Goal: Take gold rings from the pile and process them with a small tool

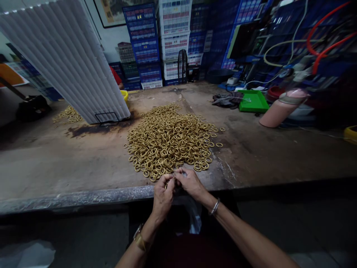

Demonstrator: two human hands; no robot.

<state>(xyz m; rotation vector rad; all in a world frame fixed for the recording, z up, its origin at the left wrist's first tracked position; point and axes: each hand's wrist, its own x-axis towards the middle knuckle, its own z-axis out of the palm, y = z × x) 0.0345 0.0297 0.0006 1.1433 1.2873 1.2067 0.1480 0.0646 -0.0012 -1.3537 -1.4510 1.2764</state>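
Observation:
A large heap of gold-coloured metal rings (pixel 170 137) is spread on the worktable (pixel 92 163). At the near edge of the heap, over the table's front edge, my two hands meet with fingertips together. My left hand (pixel 164 195) is closed, pinching what looks like one gold ring, mostly covered by the fingers. From the right, my right hand (pixel 192 185) reaches in, its fingers pinched together against the left fingertips. What sits between the right fingers is too small to make out. Below the hands hangs a clear plastic bag (pixel 193 216).
A white corrugated panel (pixel 67 56) stands on a wire stand (pixel 107 118) at left, with more rings (pixel 68 114) behind it. To the right are a pink bottle (pixel 283 108), a green tray (pixel 253 101) and dark gloves (pixel 227 99). Stacked crates (pixel 143 44) line the back.

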